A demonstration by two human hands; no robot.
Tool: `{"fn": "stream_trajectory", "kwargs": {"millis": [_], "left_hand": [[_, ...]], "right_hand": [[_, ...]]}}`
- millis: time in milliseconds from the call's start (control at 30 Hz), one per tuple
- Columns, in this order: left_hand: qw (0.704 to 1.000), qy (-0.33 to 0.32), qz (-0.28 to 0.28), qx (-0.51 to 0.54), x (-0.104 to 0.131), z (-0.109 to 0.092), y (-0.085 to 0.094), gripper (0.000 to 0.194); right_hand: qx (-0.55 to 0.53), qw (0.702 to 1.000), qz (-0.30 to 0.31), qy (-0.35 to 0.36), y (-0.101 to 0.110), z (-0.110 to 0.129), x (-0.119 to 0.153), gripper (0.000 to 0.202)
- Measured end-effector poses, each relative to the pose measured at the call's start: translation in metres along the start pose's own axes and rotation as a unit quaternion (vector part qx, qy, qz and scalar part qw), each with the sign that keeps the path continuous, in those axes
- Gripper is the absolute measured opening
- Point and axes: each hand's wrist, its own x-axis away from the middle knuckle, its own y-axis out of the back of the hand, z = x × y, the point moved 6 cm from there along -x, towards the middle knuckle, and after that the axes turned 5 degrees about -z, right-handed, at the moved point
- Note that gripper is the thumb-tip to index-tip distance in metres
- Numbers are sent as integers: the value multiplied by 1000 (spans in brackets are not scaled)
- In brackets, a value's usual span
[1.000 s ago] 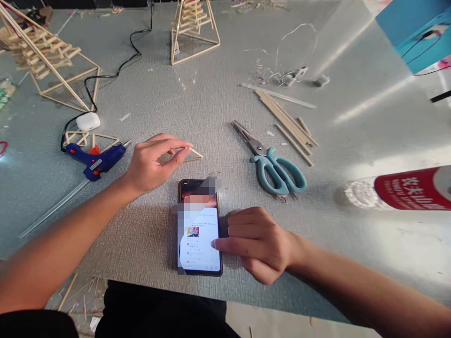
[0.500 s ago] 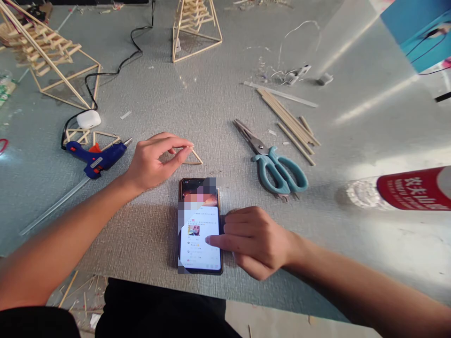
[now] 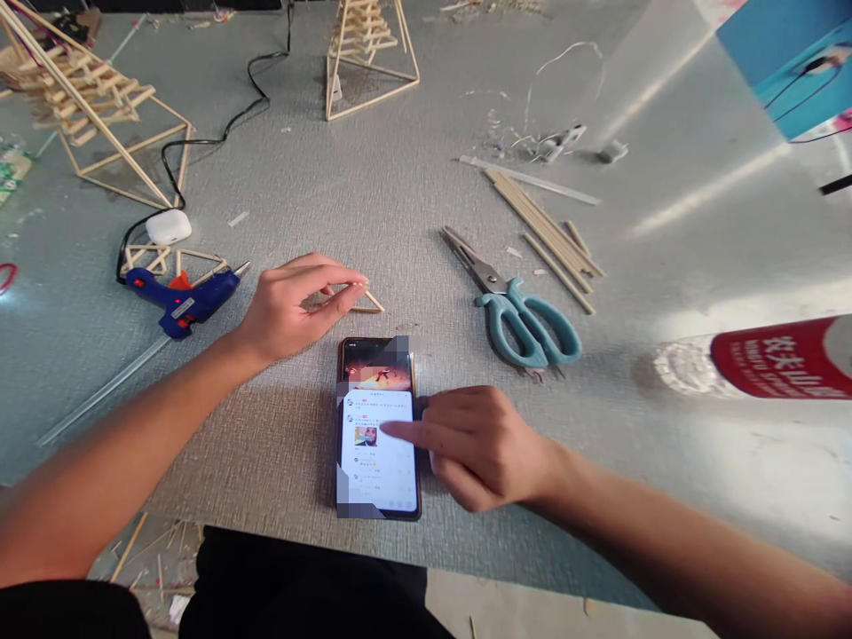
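Observation:
Thumb and fingertips of my left hand [image 3: 299, 302] are pinched on a corner of a small triangle of wooden sticks [image 3: 374, 302], which sits low at the table. Part of the triangle is hidden behind the fingers. Below it a lit smartphone [image 3: 392, 479] lies flat, showing a picture above a list of comments; parts of its screen are blurred out. The index finger of my right hand [image 3: 476, 444] is stretched out over the screen, at the small picture in the list. Its other fingers are curled, with nothing seen in them.
Left of my hand lies a blue glue gun [image 3: 183, 302], its black cord [image 3: 249, 71] running backward. Teal-handled scissors [image 3: 512, 311], wooden sticks [image 3: 542, 222] and a red-labelled bottle [image 3: 778, 359] lie to the right. Stick pyramids [image 3: 373, 67] stand at the back.
My right index finger has slid slightly up and left across the phone screen, and more of the comment list shows. My left hand is nearly still; the triangle has tilted a little.

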Motion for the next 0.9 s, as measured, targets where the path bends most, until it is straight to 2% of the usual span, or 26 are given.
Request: {"fn": "stream_trajectory", "kwargs": {"millis": [100,200,400,500,600,667,800,900], "left_hand": [[1000,-3,-7,1,1,1,0,11],[1000,-7,-13,-2,1,1,1,10],[1000,-4,-6,-14,0,0,0,10],[1000,-7,-8,-17,0,0,0,11],[1000,-8,-11,-17,1,1,0,11],[1000,-7,-11,-19,1,2,-1,10],[1000,-7,-13,-18,2,2,0,10],[1000,-5,-9,-18,1,1,0,10]], "right_hand": [[33,995,-15,-89,2,-11,3,36],[45,991,-18,-128,3,-15,5,38],[32,994,-14,-105,4,-14,3,40],[-9,1000,20,-14,-1,-3,2,40],[3,997,54,58,-6,6,4,39],[37,998,44,37,-6,4,4,38],[73,996,24,-47,-3,-7,5,37],[67,996,30,-55,-3,-8,5,38]]}}
